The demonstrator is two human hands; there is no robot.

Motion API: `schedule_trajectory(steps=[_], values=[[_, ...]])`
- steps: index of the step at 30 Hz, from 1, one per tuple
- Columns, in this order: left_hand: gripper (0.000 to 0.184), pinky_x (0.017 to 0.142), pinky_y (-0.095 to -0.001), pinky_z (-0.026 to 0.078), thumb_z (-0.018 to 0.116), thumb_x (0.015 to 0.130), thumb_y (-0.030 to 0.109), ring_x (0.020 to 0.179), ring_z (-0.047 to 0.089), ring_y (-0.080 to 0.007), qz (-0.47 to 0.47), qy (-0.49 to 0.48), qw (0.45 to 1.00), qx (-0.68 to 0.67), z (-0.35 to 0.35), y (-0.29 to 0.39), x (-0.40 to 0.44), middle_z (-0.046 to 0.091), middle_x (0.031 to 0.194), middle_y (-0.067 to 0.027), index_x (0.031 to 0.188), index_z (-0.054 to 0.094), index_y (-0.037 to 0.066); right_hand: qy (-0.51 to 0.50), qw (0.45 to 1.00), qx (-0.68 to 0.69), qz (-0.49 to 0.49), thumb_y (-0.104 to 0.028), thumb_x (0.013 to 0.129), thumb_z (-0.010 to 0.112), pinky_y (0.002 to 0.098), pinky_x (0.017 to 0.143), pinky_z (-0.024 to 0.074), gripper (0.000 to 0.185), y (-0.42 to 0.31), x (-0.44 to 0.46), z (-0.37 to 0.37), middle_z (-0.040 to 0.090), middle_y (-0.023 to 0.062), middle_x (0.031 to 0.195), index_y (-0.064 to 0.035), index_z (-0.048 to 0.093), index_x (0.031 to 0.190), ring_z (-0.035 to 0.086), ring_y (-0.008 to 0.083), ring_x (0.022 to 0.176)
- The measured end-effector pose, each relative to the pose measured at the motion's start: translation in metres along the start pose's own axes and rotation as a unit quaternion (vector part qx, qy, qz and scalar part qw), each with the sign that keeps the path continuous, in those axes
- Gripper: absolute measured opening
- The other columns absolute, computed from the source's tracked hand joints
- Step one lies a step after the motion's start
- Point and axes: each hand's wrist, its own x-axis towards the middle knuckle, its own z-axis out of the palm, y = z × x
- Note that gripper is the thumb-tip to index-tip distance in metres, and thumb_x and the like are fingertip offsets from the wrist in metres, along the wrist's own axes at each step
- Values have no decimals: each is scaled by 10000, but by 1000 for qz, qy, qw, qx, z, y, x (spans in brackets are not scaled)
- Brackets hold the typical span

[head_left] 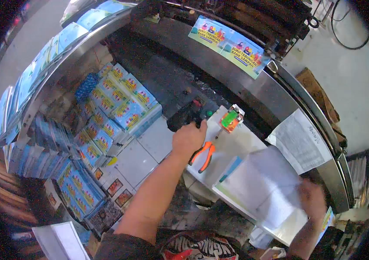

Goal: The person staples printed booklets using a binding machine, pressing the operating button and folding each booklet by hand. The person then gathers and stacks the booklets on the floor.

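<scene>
- Showing its back to the camera, the left hand [189, 139] is at the upper left edge of a white work board [238, 145], thumb out to the side; its other fingertips are hidden, so I cannot tell whether it grips anything.
- Just beyond those fingers lies a black object [183, 118] too dark to identify, with a small green cap [209, 113] near the thumb.
- Close to the left wrist, pliers with orange-and-black handles [209, 158] lie on the board, handles slightly spread.
- Farther up the board stands a small orange-and-green box [231, 121] with a metallic piece beside it.
- The right hand [312, 197] is blurred at the right edge of the white paper sheets [258, 177]; whether it pinches one or merely touches them, I cannot tell.
- These sheets cover the lower part of the board, with a blue-edged piece [231, 169] showing at their left side.
- Above them, a paper with handwriting [299, 141] lies against the curved metal rail.
- Farther up that rail is a printed cover sheet [229, 47] reading "BUKU TABUNGAN BANK SAMPAH".
- To the left, stacks of printed booklets [126, 99] stand on white tiles [152, 143], and more light-blue prints [41, 65] line the outer ledge.
</scene>
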Motion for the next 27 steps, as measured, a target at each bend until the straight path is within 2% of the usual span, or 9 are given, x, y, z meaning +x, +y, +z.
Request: schedule_trajectory(steps=[3,5,8,12,14,16,18,22,27], values=[[621,862,-494,507,337,951,523,953,654,-412,10,-10,1000,0,-3,0,1,675,993,-259,982,679,5,312,948,12,65,-36,896,463,389,922,480,384,48,27,-49,644,184,1165,-59,600,1254,625,251,1103],[609,819,-499,521,349,952,517,902,663,-417,20,14,1000,4,4,-3,2,677,931,-268,948,679,6,458,888,-28,-13,39,909,398,361,1036,418,479,48,55,-79,568,171,1324,-87,531,1352,542,248,1238],[615,805,-499,526,352,952,522,886,666,-414,21,20,1000,8,6,-1,2,673,913,-277,934,681,3,509,853,53,-106,74,932,382,357,1096,366,519,52,123,-81,497,150,1414,-114,481,1405,460,260,1324],[624,796,-501,529,354,951,526,869,672,-409,13,37,999,21,-1,1,-3,675,894,-275,926,680,-6,336,921,-173,-93,16,860,485,470,949,482,471,62,179,-9,545,192,1330,-73,547,1318,585,366,1136],[633,795,-501,531,348,952,530,860,675,-407,22,31,999,11,3,-1,0,682,900,-260,928,679,-9,362,906,-177,-129,13,861,485,480,875,505,394,22,160,9,621,188,1194,-69,591,1232,625,363,1036],[632,795,-500,531,348,951,532,861,676,-405,24,28,999,16,3,-3,3,683,904,-258,936,678,-7,235,961,-133,-53,-21,871,499,480,827,512,316,27,140,28,649,181,1094,-77,613,1160,629,372,993],[632,795,-500,532,348,951,534,861,677,-403,29,19,999,25,7,-4,4,684,908,-256,943,678,-5,231,967,-50,-99,-120,846,600,470,786,523,282,15,101,46,645,196,1050,-70,617,1122,622,381,970],[617,797,-497,534,351,956,515,853,679,-395,66,42,996,32,30,-18,16,683,895,-252,917,680,-6,-106,989,43,-94,-320,646,817,470,879,492,624,-43,10,54,583,185,1166,-61,585,1164,574,383,1055],[606,763,-500,541,359,961,496,821,678,-396,53,35,998,12,3,-8,-1,680,863,-249,871,672,-16,-43,988,-13,-148,-409,555,859,453,1008,427,879,-58,-21,86,504,250,1285,20,518,1242,479,414,1180]])
